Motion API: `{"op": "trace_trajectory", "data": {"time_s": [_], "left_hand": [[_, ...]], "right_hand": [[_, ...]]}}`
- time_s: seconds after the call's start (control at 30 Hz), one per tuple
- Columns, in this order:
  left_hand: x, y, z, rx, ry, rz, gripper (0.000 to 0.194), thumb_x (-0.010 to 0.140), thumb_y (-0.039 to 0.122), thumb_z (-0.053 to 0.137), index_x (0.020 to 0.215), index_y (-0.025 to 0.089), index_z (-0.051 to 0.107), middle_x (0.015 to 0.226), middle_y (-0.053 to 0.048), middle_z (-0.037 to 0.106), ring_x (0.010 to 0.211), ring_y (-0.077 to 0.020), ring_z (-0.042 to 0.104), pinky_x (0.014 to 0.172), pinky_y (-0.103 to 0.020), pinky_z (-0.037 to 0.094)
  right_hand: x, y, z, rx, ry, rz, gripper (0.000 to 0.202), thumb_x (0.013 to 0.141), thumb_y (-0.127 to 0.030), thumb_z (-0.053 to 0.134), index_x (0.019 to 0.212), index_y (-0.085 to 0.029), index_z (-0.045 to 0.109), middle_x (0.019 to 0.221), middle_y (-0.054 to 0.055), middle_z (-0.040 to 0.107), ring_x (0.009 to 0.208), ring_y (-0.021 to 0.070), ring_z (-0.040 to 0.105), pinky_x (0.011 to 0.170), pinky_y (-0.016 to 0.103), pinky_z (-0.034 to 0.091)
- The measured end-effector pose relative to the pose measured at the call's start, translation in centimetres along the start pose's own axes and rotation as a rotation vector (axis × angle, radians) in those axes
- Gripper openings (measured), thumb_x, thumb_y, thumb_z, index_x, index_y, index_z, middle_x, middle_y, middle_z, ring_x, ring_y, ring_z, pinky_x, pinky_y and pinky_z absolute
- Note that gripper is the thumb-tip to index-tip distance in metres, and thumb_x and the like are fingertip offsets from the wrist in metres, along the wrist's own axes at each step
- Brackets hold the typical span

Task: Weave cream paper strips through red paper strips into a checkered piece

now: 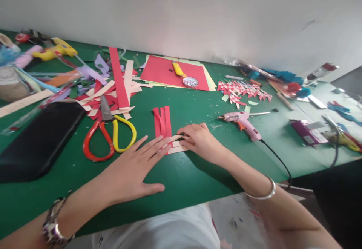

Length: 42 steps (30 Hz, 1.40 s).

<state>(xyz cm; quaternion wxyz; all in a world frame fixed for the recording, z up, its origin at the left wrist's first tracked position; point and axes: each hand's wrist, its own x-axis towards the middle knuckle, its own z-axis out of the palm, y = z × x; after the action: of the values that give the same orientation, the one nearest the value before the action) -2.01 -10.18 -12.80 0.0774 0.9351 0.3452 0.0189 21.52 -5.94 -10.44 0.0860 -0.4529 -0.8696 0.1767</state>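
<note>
Several red paper strips [162, 122] lie side by side on the green table, crossed by cream paper strips [178, 149] near their lower ends. My left hand [135, 166] rests flat with its fingers spread, fingertips on the crossing strips. At the right side, my right hand [198, 141] has thumb and fingers closed on the end of a cream paper strip [177, 138], which is slightly raised and bent. Part of the crossing is hidden under my left fingers. Scissors [106, 111] with one red and one yellow handle lie just beyond my left hand.
A black case [42, 139] lies at the left, beside a heap of paper scraps [98, 90]. Red sheets [158, 69] carry a yellow cutter [178, 69]. Woven red-and-white pieces [243, 89] lie to the right. A pink glue gun [243, 122] trails its cord over the table edge.
</note>
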Motion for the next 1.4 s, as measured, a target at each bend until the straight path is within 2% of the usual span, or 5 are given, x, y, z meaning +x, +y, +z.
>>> {"op": "trace_trajectory", "data": {"time_s": [0.33,0.57,0.87,1.2,1.4], "left_hand": [[0.0,0.1,0.3,-0.003,0.006,-0.008,0.080,0.082,0.070,0.039,0.145,0.022,0.029,0.150,-0.005,0.033,0.135,-0.0254,0.035,0.114,-0.042,0.011],[-0.1,0.0,0.1,0.002,0.000,-0.003,0.082,0.082,0.068,0.041,0.147,0.021,0.024,0.153,-0.005,0.026,0.138,-0.0250,0.030,0.114,-0.040,0.007],[-0.1,0.0,-0.1,-0.013,0.002,0.011,0.085,0.082,0.069,0.041,0.149,0.023,0.018,0.152,-0.005,0.028,0.136,-0.0258,0.033,0.115,-0.041,0.007],[-0.1,0.0,0.0,0.008,0.048,0.019,0.086,0.083,0.070,0.038,0.150,0.024,0.008,0.152,-0.006,0.029,0.135,-0.0272,0.034,0.113,-0.042,0.014],[-0.9,-0.7,-1.9,-0.084,0.275,-0.093,0.069,0.093,0.060,0.024,0.149,0.023,0.009,0.145,-0.012,0.037,0.125,-0.0307,0.042,0.101,-0.041,0.035]], "right_hand": [[0.8,-0.6,0.3,-0.463,0.084,-0.137,0.026,0.084,0.001,0.037,0.091,-0.013,0.058,0.081,0.005,0.064,0.075,0.0171,0.056,0.091,0.038,0.018],[0.4,-0.6,-0.1,-0.067,0.037,-0.018,0.017,0.086,-0.030,0.050,0.087,-0.016,0.059,0.073,0.001,0.066,0.061,0.0129,0.054,0.073,0.029,0.027],[1.0,0.5,0.6,0.104,0.043,0.093,0.023,0.086,-0.024,0.051,0.065,-0.017,0.054,0.048,-0.007,0.041,0.047,0.0070,0.034,0.059,0.021,0.025],[1.1,0.7,0.6,0.117,0.033,0.081,0.022,0.083,-0.021,0.052,0.061,-0.017,0.049,0.048,-0.008,0.034,0.047,0.0067,0.031,0.056,0.020,0.023],[1.1,0.8,0.6,0.097,0.024,0.068,0.023,0.082,-0.020,0.051,0.060,-0.018,0.046,0.050,-0.008,0.033,0.048,0.0074,0.029,0.056,0.021,0.022]]}}
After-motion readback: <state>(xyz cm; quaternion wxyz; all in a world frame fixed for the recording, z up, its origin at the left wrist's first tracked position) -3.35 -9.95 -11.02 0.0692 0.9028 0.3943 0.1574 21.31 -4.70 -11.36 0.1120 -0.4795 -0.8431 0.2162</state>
